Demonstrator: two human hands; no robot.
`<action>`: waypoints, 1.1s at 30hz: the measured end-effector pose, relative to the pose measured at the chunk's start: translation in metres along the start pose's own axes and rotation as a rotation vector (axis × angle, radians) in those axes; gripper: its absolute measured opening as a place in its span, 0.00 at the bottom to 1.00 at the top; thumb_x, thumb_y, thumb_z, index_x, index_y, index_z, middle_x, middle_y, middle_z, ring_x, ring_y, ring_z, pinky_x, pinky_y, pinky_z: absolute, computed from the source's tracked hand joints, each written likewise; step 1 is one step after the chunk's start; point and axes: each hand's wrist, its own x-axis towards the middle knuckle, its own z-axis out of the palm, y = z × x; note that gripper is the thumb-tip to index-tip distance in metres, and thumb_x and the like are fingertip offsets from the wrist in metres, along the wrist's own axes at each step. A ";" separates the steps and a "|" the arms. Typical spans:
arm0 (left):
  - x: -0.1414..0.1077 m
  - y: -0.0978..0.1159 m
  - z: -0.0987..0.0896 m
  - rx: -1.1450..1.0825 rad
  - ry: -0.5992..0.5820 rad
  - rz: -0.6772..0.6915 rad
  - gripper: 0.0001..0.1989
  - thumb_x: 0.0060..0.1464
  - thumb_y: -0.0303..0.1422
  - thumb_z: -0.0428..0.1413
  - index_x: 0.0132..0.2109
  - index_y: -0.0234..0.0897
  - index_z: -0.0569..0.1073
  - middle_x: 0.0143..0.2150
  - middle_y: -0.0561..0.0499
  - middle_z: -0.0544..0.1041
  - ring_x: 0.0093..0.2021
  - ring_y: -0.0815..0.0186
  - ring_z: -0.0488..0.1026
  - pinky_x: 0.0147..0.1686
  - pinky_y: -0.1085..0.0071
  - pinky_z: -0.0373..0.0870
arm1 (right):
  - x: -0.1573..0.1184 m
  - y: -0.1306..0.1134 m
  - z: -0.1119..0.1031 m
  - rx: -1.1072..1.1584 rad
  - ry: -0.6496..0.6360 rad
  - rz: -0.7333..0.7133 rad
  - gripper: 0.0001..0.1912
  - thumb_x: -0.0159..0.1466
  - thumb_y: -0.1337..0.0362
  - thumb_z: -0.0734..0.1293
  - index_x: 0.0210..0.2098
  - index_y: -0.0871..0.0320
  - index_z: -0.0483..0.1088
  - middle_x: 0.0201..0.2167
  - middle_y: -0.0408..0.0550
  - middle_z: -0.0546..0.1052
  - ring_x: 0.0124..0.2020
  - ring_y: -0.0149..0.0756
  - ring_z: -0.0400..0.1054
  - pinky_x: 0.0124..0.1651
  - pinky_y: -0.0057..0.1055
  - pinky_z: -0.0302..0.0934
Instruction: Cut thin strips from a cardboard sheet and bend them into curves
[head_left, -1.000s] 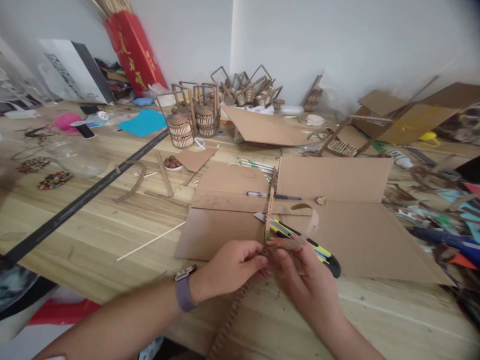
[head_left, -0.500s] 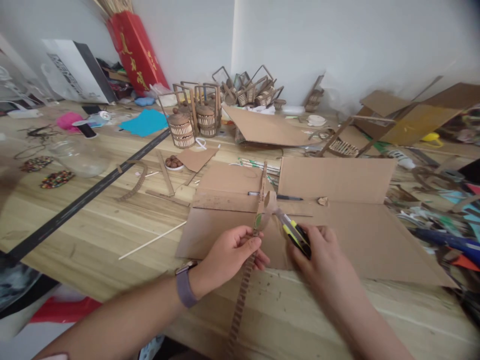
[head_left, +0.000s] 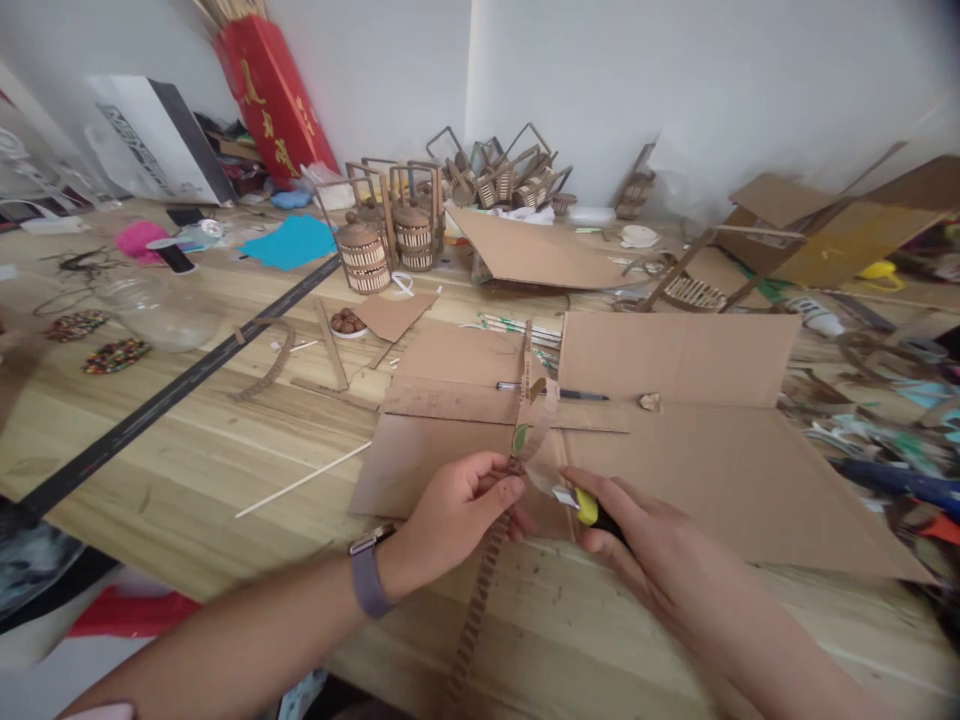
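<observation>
My left hand (head_left: 472, 505) pinches a long, narrow cardboard strip (head_left: 480, 590) between thumb and fingers. Dark ridges run across its lower part, which hangs toward me past the table's edge. Beyond the fingers the strip reaches up with a green mark on it, and a thin layer (head_left: 541, 430) curls away to the right. My right hand (head_left: 637, 520) is closed around a yellow and black utility knife (head_left: 587, 507). Its short blade points left, a little apart from the strip. Under both hands' far side lies a folded cardboard sheet (head_left: 690, 480).
A black pen (head_left: 585, 396) rests on the cardboard. Several small lidded baskets (head_left: 365, 258) stand at the back. On the left lie a long black strip (head_left: 172, 390), a glass jar (head_left: 165, 315) and a thin stick (head_left: 300, 480). Scraps and a blue tool (head_left: 892, 478) crowd the right side.
My right hand has turned the knife from pointing up and away to pointing left, lower and nearer my left hand. The curled layer now bends more openly. My left hand has barely moved.
</observation>
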 end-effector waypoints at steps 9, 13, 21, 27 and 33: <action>-0.002 0.001 0.000 0.131 0.019 0.049 0.27 0.61 0.53 0.51 0.48 0.31 0.73 0.27 0.48 0.77 0.25 0.68 0.73 0.27 0.74 0.70 | -0.001 0.004 0.003 -0.127 0.033 -0.055 0.18 0.71 0.54 0.57 0.55 0.52 0.68 0.36 0.47 0.79 0.32 0.37 0.77 0.30 0.31 0.69; -0.002 0.001 0.000 0.180 0.013 0.073 0.25 0.62 0.52 0.50 0.45 0.32 0.73 0.27 0.49 0.77 0.25 0.69 0.72 0.27 0.75 0.69 | 0.000 0.005 0.004 -0.196 0.044 -0.089 0.18 0.71 0.53 0.57 0.54 0.52 0.68 0.34 0.46 0.78 0.30 0.36 0.76 0.28 0.30 0.68; -0.003 0.001 -0.001 0.278 0.005 0.110 0.20 0.66 0.47 0.47 0.39 0.34 0.71 0.24 0.53 0.74 0.23 0.71 0.69 0.24 0.77 0.65 | 0.002 0.007 0.007 -0.272 0.116 -0.145 0.20 0.72 0.52 0.54 0.53 0.55 0.70 0.31 0.46 0.77 0.27 0.35 0.74 0.27 0.30 0.66; -0.004 0.003 -0.002 0.368 0.015 0.128 0.18 0.67 0.44 0.46 0.35 0.36 0.69 0.22 0.55 0.72 0.23 0.71 0.68 0.26 0.77 0.63 | -0.001 0.012 0.009 -0.343 0.105 -0.183 0.20 0.71 0.52 0.57 0.55 0.54 0.68 0.33 0.46 0.77 0.29 0.35 0.73 0.29 0.30 0.64; -0.003 0.003 -0.002 0.402 0.022 0.119 0.18 0.67 0.43 0.46 0.34 0.36 0.69 0.21 0.56 0.70 0.22 0.71 0.67 0.26 0.76 0.61 | 0.001 0.012 0.008 -0.349 0.199 -0.219 0.16 0.72 0.56 0.57 0.51 0.53 0.72 0.29 0.45 0.75 0.27 0.34 0.70 0.31 0.31 0.59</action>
